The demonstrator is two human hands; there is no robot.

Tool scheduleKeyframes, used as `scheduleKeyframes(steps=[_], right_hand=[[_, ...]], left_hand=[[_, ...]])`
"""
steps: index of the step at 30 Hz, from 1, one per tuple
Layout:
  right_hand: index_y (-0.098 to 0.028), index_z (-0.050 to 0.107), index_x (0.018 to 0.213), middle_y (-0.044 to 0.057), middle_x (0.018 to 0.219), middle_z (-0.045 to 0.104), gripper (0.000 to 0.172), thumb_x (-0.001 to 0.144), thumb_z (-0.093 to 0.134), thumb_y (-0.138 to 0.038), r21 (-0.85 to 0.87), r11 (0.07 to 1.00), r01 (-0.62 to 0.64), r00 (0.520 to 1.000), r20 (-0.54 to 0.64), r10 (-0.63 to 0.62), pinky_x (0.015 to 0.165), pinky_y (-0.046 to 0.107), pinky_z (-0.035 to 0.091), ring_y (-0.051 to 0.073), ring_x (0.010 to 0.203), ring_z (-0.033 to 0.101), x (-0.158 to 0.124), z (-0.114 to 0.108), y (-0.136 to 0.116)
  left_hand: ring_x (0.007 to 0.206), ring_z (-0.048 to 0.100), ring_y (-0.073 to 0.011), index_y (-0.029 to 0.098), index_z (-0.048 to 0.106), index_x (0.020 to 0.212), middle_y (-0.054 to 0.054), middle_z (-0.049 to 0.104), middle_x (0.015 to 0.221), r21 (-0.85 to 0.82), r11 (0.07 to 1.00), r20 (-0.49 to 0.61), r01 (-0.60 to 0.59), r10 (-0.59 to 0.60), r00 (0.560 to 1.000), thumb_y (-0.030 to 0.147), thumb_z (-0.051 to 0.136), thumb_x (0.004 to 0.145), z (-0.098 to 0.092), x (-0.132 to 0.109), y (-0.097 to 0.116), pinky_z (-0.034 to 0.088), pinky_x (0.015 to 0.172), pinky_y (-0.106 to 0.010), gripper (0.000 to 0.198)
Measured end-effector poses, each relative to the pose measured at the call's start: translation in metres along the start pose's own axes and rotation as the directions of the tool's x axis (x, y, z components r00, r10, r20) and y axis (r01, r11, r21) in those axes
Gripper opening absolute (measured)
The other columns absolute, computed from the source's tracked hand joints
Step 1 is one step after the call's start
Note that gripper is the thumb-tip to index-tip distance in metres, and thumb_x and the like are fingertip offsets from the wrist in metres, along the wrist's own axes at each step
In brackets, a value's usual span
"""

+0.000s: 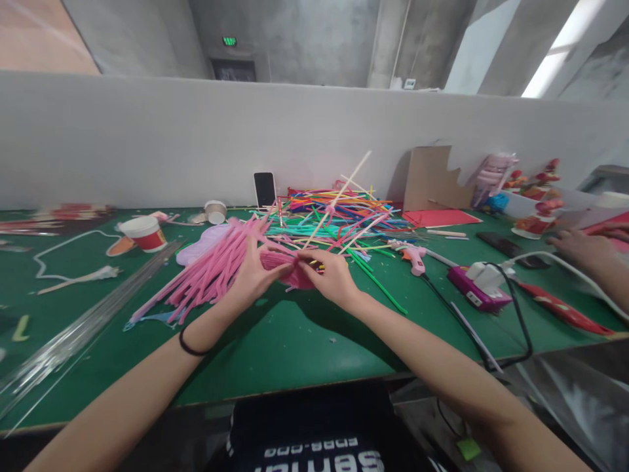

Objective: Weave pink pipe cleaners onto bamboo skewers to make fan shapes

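Left: loose bundle of long pink fuzzy chenille stems [206, 274], could scatter if left hand [255, 272] drags it. Centre: bunched pink fuzzy piece [299, 281], over green surface [295, 357], could loosen if either pinch slips. Left hand grips its left, right hand [328, 275] pinches its right; both reach in diagonally.

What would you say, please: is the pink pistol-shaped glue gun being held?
No, the pink pistol-shaped glue gun lies on the green tabletop.

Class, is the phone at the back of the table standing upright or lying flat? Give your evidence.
Upright: the phone stands on its short edge, long sides running upward, dark screen facing the camera.
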State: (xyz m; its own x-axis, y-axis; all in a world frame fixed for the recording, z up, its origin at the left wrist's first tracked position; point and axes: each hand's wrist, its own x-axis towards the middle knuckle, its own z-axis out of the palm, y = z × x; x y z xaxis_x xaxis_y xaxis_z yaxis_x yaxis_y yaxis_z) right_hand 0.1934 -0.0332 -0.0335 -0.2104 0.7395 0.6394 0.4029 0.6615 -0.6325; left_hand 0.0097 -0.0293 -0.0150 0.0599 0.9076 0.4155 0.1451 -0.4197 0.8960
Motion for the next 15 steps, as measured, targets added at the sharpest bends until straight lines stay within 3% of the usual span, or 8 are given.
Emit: scheduleKeyframes(steps=[2, 6, 10, 15], right_hand=[[-0.023, 0.074, 0.106, 0.005, 0.107, 0.076, 0.024, 0.09, 0.057, -0.02, 0.005, 1.0, 0.015, 1.0, -0.028, -0.015, 0.088, 0.035, 0.057, 0.021, 0.097, 0.072, 0.001, -0.001, 0.0], [-0.024, 0.074, 0.106, 0.005, 0.109, 0.076, 0.023, 0.092, 0.056, -0.022, -0.007, 1.0, 0.029, 0.999, -0.038, -0.029, 0.094, 0.036, 0.055, 0.022, 0.105, 0.07, 0.002, -0.004, 0.0], [-0.023, 0.069, 0.111, 0.005, 0.105, 0.076, 0.023, 0.092, 0.058, -0.024, 0.072, 0.997, -0.018, 0.999, -0.049, 0.022, 0.083, 0.031, 0.057, 0.019, 0.094, 0.073, 0.0, -0.003, 0.0], [-0.02, 0.07, 0.096, 0.004, 0.09, 0.075, 0.012, 0.09, 0.06, -0.026, 0.055, 0.998, -0.036, 0.996, -0.081, 0.041, 0.072, 0.027, 0.056, 0.017, 0.083, 0.072, 0.0, -0.003, -0.001]], left_hand=[[0.106, 0.066, -0.0309, 0.019, 0.058, 0.127, -0.014, 0.067, 0.124, -0.103, 0.991, 0.001, 0.084, -0.084, 0.996, 0.042, 0.088, 0.06, 0.004, -0.001, -0.003, 0.052, 0.094, -0.046, 0.077], [0.094, 0.07, -0.0292, 0.012, 0.073, 0.099, -0.014, 0.075, 0.101, -0.253, 0.931, 0.132, 0.261, -0.234, 0.963, 0.043, 0.084, 0.066, 0.012, -0.005, -0.008, 0.054, 0.089, -0.043, 0.047], [0.089, 0.071, -0.0275, 0.014, 0.076, 0.094, -0.011, 0.077, 0.098, -0.235, 0.942, 0.11, 0.241, -0.221, 0.969, 0.039, 0.087, 0.063, 0.014, -0.007, -0.007, 0.055, 0.083, -0.039, 0.041], [0.087, 0.071, -0.0274, 0.013, 0.077, 0.093, -0.011, 0.077, 0.095, -0.147, 0.966, 0.102, 0.212, -0.198, 0.975, 0.04, 0.087, 0.063, 0.013, -0.007, -0.007, 0.055, 0.08, -0.037, 0.041]])
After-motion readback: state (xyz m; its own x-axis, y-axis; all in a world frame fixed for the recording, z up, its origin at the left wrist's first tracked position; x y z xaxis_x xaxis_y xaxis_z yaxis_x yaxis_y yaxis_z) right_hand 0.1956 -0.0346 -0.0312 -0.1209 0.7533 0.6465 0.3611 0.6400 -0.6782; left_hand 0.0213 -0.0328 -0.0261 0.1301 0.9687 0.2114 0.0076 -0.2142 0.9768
